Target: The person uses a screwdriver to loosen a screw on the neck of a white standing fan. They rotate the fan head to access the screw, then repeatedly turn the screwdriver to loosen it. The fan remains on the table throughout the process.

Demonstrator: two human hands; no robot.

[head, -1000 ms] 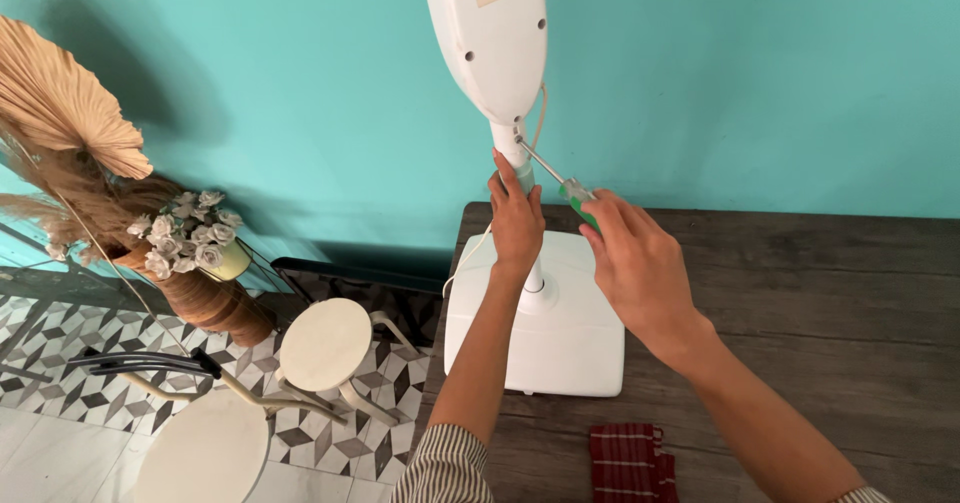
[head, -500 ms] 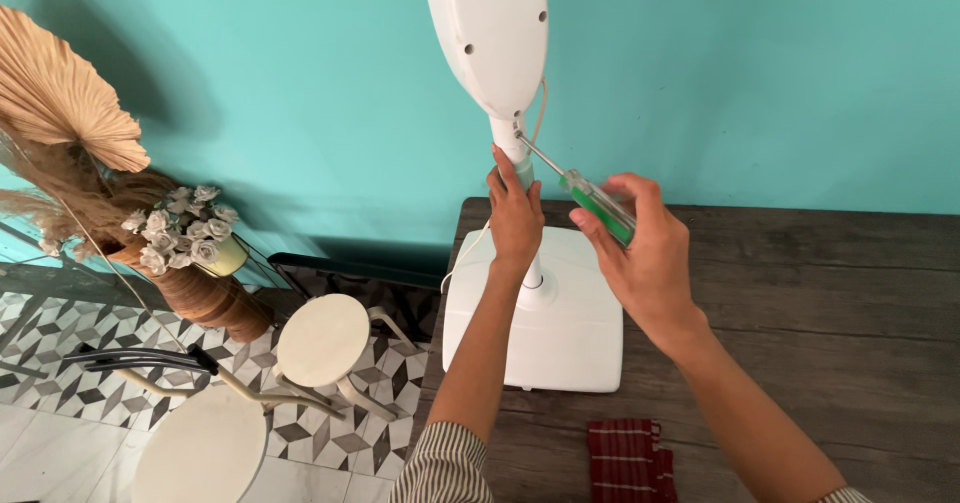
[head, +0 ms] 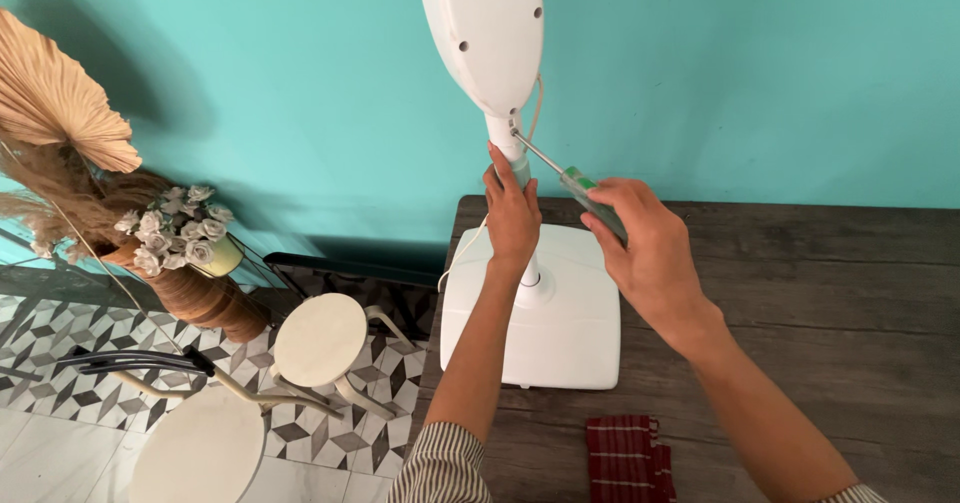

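At frame centre, the left hand (head: pixel 512 213) grips the fan pole (head: pixel 517 168). The right hand (head: pixel 645 253), now closed on a green screwdriver (head: pixel 590 195), has set its tip against the pole's top.

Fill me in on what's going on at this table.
A person is working on a white stand fan that stands on its square base on a dark wooden table. The left hand grips the fan's pole just under the housing. The right hand holds a green-handled screwdriver, its tip set at the joint where the pole meets the housing. A folded red cloth lies near the table's front edge.
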